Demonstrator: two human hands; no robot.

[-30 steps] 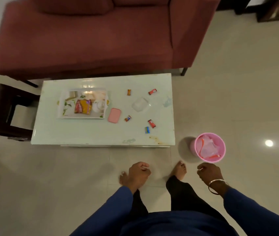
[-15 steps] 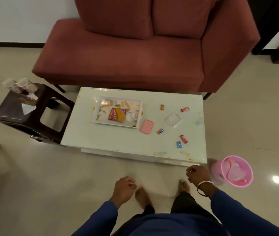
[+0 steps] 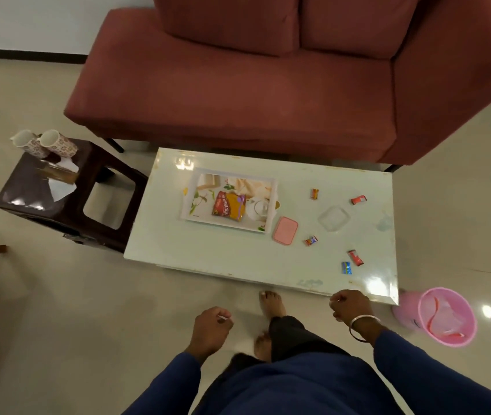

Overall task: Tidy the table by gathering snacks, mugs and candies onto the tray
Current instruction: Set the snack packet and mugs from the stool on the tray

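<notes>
Head view, looking down: a white tabletop (image 3: 208, 259) stands before a maroon sofa (image 3: 238, 94). On its left half sits a tray (image 3: 191, 199) holding a snack packet (image 3: 228, 209) and a white mug (image 3: 258, 208). Just right of the tray lies a pink lid (image 3: 285, 234), then a clear container (image 3: 334, 218). Five wrapped candies (image 3: 311, 240) lie scattered across the right half. Two patterned mugs (image 3: 58, 145) stand on a dark side table (image 3: 28, 190) at left. The left hand (image 3: 210, 328) and right hand (image 3: 350, 305) hang near the front edge, each grip loosely curled, holding nothing visible. A pink bin (image 3: 445, 316) stands on the floor at right.
</notes>
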